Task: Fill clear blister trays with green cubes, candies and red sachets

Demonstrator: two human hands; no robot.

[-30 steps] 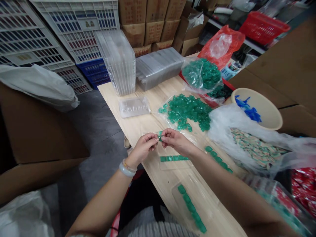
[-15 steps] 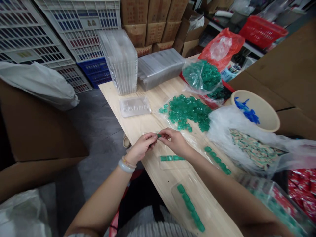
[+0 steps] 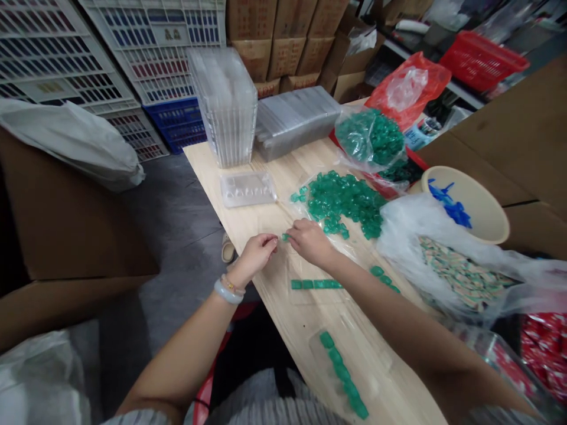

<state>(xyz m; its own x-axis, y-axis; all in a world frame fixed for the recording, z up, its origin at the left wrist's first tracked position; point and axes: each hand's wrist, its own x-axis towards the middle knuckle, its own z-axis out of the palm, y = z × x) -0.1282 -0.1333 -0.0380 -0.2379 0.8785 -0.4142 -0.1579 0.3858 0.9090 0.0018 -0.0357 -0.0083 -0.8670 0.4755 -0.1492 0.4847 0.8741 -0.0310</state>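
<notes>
My right hand [image 3: 311, 243] reaches over the wooden table, its thumb and fingers closed on a small green translucent plastic piece [image 3: 284, 236]. Just left of it, my left hand [image 3: 258, 255] has its fingertips pinched together; whether anything is between them is hidden. Below my hands, a row of green pieces [image 3: 308, 284] lies in a clear plastic tray, partly covered by my right forearm. Closer to me, another row [image 3: 342, 373] sits in a second clear tray. Beyond my hands spreads a loose pile of green pieces [image 3: 343, 200].
An unfilled clear tray [image 3: 248, 190] lies near the table's left edge, before tall stacks of clear trays [image 3: 225, 112]. On the right are a bag of green pieces [image 3: 372, 139], a cream bowl [image 3: 491, 218] with blue pieces, and a plastic bag [image 3: 403, 221] of striped pieces.
My hands have moved apart. The green piece that was between both hands is now at my right fingertips, and the left hand has drawn back slightly. The view has shifted a little.
</notes>
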